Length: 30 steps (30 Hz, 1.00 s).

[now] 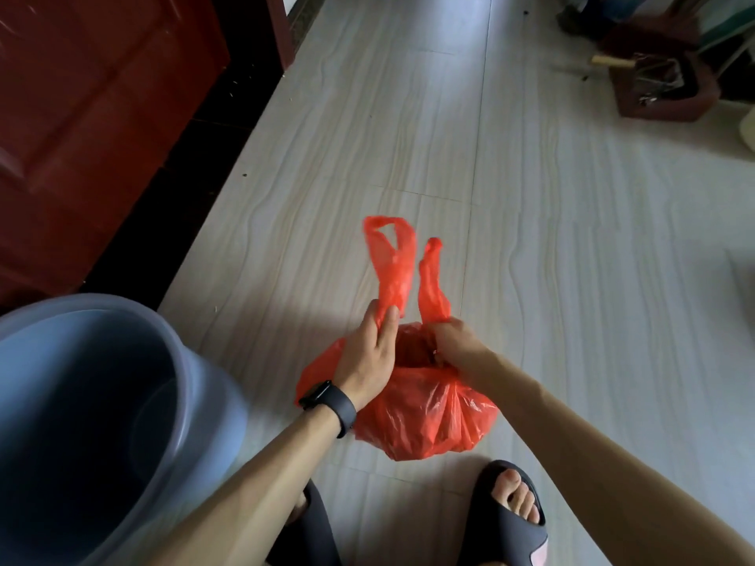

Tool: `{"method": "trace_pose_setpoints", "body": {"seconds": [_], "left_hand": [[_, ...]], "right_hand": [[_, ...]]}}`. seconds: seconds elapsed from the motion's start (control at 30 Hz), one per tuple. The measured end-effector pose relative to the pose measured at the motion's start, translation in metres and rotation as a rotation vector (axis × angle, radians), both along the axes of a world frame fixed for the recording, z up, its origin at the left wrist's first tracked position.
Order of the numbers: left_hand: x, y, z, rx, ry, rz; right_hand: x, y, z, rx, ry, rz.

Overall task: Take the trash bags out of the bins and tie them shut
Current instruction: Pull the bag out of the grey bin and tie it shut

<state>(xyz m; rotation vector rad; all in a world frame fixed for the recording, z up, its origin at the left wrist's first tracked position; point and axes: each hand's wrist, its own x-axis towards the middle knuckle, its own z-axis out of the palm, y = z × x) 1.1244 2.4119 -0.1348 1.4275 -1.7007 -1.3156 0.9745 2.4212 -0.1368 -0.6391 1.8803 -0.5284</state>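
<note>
Red plastic trash bag (425,418): sits on the pale tiled floor (572,239), out of the bin, just beyond the person's feet. The body is bulged and rounded, and the mouth is gathered at the far side.

Two handle strips rise from the mouth with their long axes running away from the person, toward the far side of the scene. They lie roughly parallel, close together but apart.
- Left handle (390,259): open loop at its far end.
- Right handle (431,279): twisted into a narrow strand.

Grip:
- Left hand (367,353): lies over the near-left shoulder of the bag. Thumb and fingers pinch the base of the left handle, and the strip extends beyond the fingertips.
- Right hand (457,341): clenched round the base of the right handle, knuckles up, at the bag's mouth.
- The bag's bulk lies below and nearer than both grips.

Also in view:
- Dark wristwatch (327,402) on the left wrist.
- Blue-grey bin (204,386) at near left, just beside the bag; whether they touch cannot be told.
- Dark slipper (510,520) on the right foot.
- Dark red door (102,116) at far left.
</note>
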Motion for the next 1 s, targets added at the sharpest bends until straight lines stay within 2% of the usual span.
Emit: {"method": "trace_pose_setpoints", "body": {"seconds": [0.1, 0.2, 0.23, 0.33, 0.37, 0.4, 0.5, 0.57, 0.63, 0.77, 0.83, 0.93, 1.0], "left_hand": [[0.001, -0.007, -0.001, -0.232, -0.172, -0.185], [0.003, -0.015, -0.008, -0.285, -0.293, -0.364], [0.003, -0.018, -0.008, -0.304, -0.36, -0.403], [0.004, -0.02, -0.007, -0.49, -0.64, -0.518], [0.003, -0.019, -0.005, -0.55, -0.692, -0.553], [0.001, -0.018, -0.001, -0.603, -0.71, -0.577], [-0.004, -0.01, 0.005, -0.771, -0.728, -0.636], [-0.005, -0.007, -0.004, -0.879, -0.677, -0.594], [-0.003, -0.004, -0.009, -0.714, -0.496, -0.552], [0.003, -0.005, -0.006, -0.11, -0.205, -0.388], [0.004, -0.015, -0.007, 0.166, -0.116, -0.367], [0.008, -0.028, -0.009, 0.648, 0.087, -0.252], [0.008, -0.034, -0.006, 0.88, 0.189, -0.234]], "right_hand": [[0.0, -0.001, 0.005, -0.02, 0.144, 0.271], [-0.001, 0.0, 0.018, -0.047, 0.147, 0.397], [-0.002, 0.001, 0.02, -0.048, 0.052, 0.358], [-0.003, 0.005, 0.023, -0.062, -0.494, -0.022], [-0.005, 0.006, 0.023, -0.067, -0.59, -0.087], [-0.005, 0.006, 0.023, -0.071, -0.6, -0.098], [-0.005, 0.005, 0.019, -0.056, -0.336, -0.11], [-0.005, 0.004, 0.016, -0.047, -0.241, -0.221], [-0.008, 0.005, 0.014, -0.023, -0.324, -0.335], [-0.017, 0.009, 0.015, 0.031, -0.686, -0.446], [-0.019, 0.013, 0.016, 0.003, -0.788, -0.395], [-0.019, 0.018, 0.019, -0.065, -0.843, -0.295], [-0.023, 0.023, 0.019, -0.117, -0.877, -0.219]]}}
